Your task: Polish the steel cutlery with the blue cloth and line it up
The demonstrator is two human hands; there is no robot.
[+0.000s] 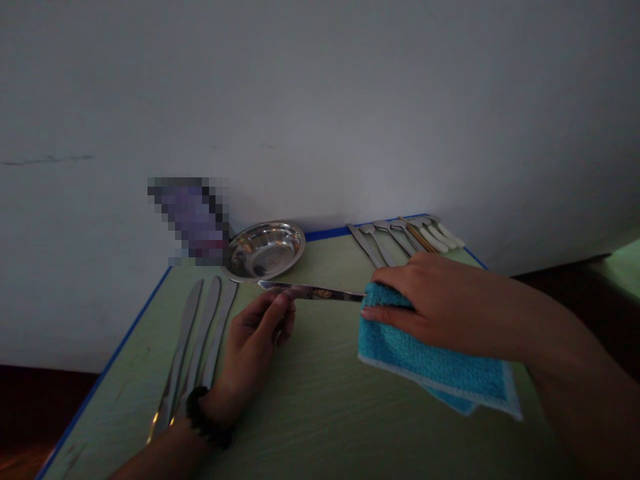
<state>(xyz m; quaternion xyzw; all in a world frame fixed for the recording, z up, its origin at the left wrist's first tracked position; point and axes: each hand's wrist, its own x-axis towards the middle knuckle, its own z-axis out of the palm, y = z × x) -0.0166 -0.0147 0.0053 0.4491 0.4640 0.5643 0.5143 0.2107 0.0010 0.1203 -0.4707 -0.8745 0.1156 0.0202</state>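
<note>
My left hand [263, 323], with a dark beaded bracelet at the wrist, pinches a shiny metal table knife [337, 294] near its left end. The knife lies nearly level above the table, and golden patches show along its middle. My right hand [407, 300] is closed around a blue cloth [440, 367], which wraps the knife's right end and hides it. A loose flap of the cloth hangs down to the right. Beside my left forearm, several knives [187, 333] lie side by side, partly covered by the arm.
A round steel bowl [265, 252] stands at the table's back edge by the wall. Left of it leans a blurred-out object [193, 217]. More cutlery [395, 233], some with white handles, lies in a row at back right. The green table [300, 400] has a blue edge.
</note>
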